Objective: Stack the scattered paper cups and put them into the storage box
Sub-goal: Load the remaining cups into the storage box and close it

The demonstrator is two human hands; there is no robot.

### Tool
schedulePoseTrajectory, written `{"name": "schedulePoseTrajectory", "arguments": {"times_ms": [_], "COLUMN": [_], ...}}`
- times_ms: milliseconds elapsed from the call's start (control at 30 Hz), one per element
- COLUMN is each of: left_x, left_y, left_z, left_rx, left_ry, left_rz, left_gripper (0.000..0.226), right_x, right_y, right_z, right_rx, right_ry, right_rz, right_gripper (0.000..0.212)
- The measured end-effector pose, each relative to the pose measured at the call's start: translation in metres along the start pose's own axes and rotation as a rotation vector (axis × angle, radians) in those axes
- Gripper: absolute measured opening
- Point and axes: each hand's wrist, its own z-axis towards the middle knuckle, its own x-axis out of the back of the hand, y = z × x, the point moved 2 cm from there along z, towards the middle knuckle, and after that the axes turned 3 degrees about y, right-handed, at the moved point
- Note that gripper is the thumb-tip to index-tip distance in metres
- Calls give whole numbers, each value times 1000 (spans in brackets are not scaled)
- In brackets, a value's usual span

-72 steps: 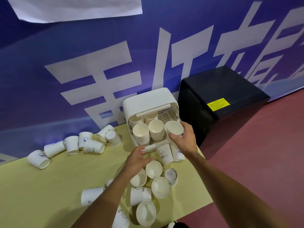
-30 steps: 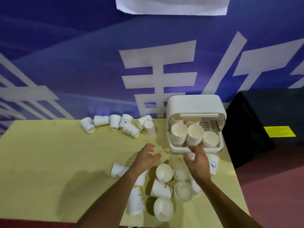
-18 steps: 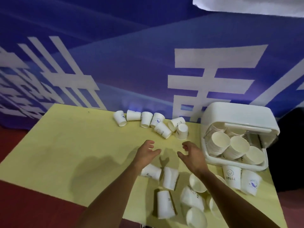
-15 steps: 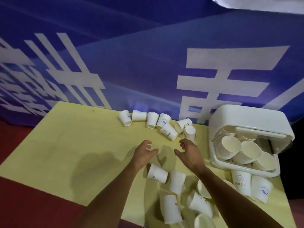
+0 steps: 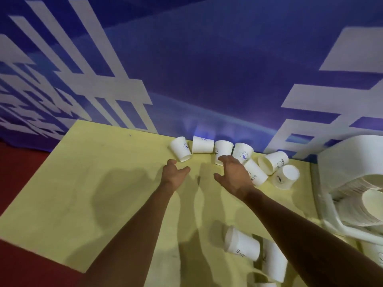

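Note:
Several white paper cups (image 5: pixel 202 144) lie in a row on their sides at the back of the yellow table (image 5: pixel 78 183), against the blue banner. My left hand (image 5: pixel 175 175) reaches toward the leftmost cup (image 5: pixel 180 149), fingers spread, holding nothing. My right hand (image 5: pixel 235 175) hovers with spread fingers over the middle cup (image 5: pixel 222 149) and covers part of it. A white storage box (image 5: pixel 339 168) stands at the right edge with stacked cups (image 5: pixel 371 206) inside. More cups (image 5: pixel 242 244) lie near my right forearm.
The table's left edge and front corner drop to a red floor (image 5: pixel 20 262). A blue banner with white characters (image 5: pixel 207 69) rises right behind the cup row. A cup (image 5: pixel 286 177) stands upside down between the row and the box.
Both hands have reached forward to the cup row at the back of the table. The view has swung left and closer, pushing the storage box to the right edge.

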Motion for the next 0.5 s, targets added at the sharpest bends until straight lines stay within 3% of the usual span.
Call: {"name": "schedulePoseTrajectory", "arguments": {"times_ms": [267, 500], "left_x": [-13, -25], "left_y": [13, 7], "left_z": [72, 96], "left_rx": [1, -127], "left_ry": [118, 98], "left_rz": [-152, -102], "left_gripper": [88, 85], "right_x": [-44, -63], "right_y": [-26, -38], "right_z": [69, 113], "right_rx": [187, 128], "right_ry": [24, 65], "right_rz": [-174, -265], "right_gripper": [74, 65]}}
